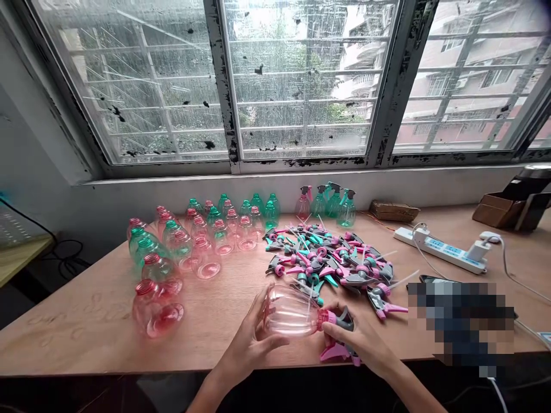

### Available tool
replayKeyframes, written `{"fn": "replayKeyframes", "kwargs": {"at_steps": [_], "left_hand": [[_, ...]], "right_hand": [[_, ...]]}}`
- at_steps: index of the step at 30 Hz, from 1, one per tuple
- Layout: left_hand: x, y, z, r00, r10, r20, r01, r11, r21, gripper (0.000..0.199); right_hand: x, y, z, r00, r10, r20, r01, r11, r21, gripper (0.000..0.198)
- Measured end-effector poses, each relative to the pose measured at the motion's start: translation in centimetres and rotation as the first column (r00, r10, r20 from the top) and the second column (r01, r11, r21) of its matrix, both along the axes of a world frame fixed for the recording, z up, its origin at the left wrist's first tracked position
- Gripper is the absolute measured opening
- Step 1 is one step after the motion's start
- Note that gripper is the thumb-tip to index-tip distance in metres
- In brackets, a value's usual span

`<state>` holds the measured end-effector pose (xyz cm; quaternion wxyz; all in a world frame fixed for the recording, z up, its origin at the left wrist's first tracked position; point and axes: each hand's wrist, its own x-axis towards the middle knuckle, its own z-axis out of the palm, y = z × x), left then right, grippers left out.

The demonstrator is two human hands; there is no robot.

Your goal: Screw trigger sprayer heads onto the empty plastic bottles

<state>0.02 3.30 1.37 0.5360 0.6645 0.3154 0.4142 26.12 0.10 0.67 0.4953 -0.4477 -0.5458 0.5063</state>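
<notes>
at the left edge of the frame, a flat pale yellow board (21,258) sits just beside a loop of thin black cable (71,252). a light brown wooden table (81,327) spreads from the lower left to the right edge, below a wide grey metal-framed window (220,86) with dark flaking patches that fills the top.

on the left part of the table stands a close group of round-bellied, see-through pink and green plastic bottles (206,261), upright, their threaded necks bare; a pink one is nearest the viewer.

in the lower centre, the left hand (247,341) is wrapped around the base end of a see-through pink plastic bottle (290,312), which is held on its side with its neck to the right. at that neck the right hand (361,338) grasps a pink-and-grey plastic spray head (329,317) between thumb and fingers, the pink trigger hanging below. the fingers partly cover the joint, so i cannot tell how firmly the collar is seated.

just behind the held bottle, right of centre, lies a heap of pink, green and grey spray heads (327,258) with thin white tubes. beyond it, four pink and green bottles with spray heads fitted (333,203) stand upright near the wall. farther right are a flat brown cardboard box (394,211), a white power strip (443,249) and an open brown carton (495,209).
</notes>
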Motion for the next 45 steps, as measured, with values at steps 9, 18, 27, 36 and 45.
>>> {"fn": "replayKeyframes", "kwargs": {"at_steps": [9,18,27,36,45], "left_hand": [[-0.1,-0.4,0.2,0.999,-0.002,-0.034,0.004,0.999,0.046,0.106],[-0.4,-0.4,-0.2,0.971,0.044,-0.234,0.001,0.982,0.188,0.092],[-0.4,-0.4,0.4,0.983,-0.038,-0.179,0.045,0.998,0.035,0.097],[-0.3,-0.6,0.6,0.987,-0.022,-0.161,0.024,1.0,0.012,0.103],[-0.1,-0.4,0.7,0.99,-0.018,-0.137,0.022,0.999,0.028,0.092]], "right_hand": [[0.0,-0.1,-0.1,0.997,0.062,-0.034,-0.063,0.998,-0.023,0.04],[0.0,0.1,-0.2,0.994,0.046,-0.096,-0.05,0.998,-0.034,0.04],[0.1,0.1,-0.4,0.992,0.054,-0.11,-0.059,0.997,-0.044,0.042],[0.1,0.1,-0.3,0.989,0.044,-0.138,-0.051,0.997,-0.049,0.041],[0.3,0.1,-0.7,0.991,0.062,-0.122,-0.068,0.997,-0.046,0.04]]}}
